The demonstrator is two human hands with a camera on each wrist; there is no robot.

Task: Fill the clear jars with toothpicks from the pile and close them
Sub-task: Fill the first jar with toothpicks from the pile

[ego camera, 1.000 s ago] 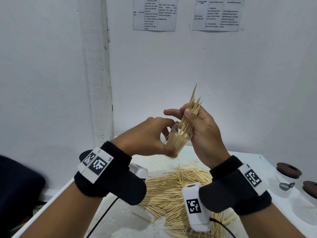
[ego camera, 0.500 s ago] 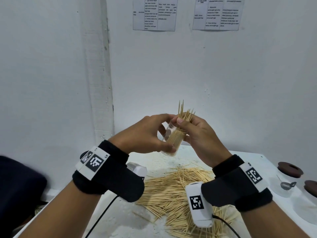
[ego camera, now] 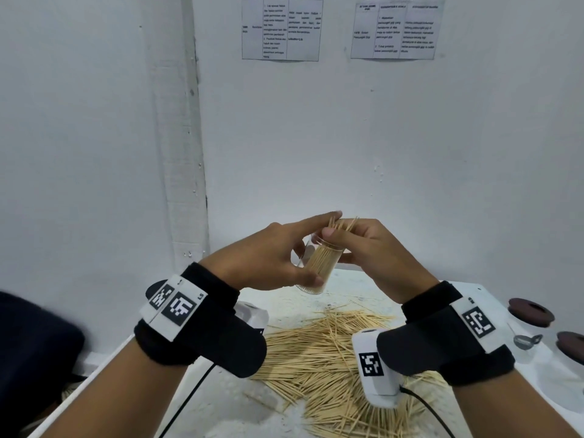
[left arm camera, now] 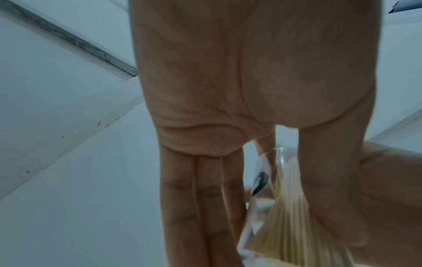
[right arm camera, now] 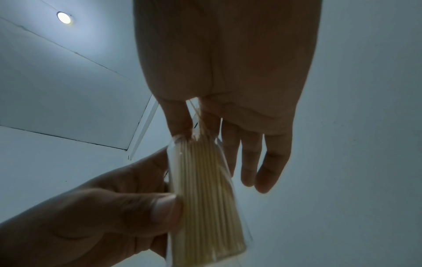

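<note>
left hand (ego camera: 268, 254) gripping small clear plastic jar (ego camera: 317, 267), thumb low on its wall, index finger now stretched out over the mouth rather than curled as half a second ago. right hand (ego camera: 363, 245) pinching bundle of pale wooden toothpicks (ego camera: 343, 223) at the jar mouth, sunk deeper than before, only short tips showing. jar held tilted in the air above white table (ego camera: 221, 390). right wrist view alone: jar packed nearly full (right arm camera: 205, 189), three right fingers (right arm camera: 267, 162) hanging straight beside it. below: loose toothpick pile (ego camera: 319, 352); far right, two brown round lids (ego camera: 531, 311).
</note>
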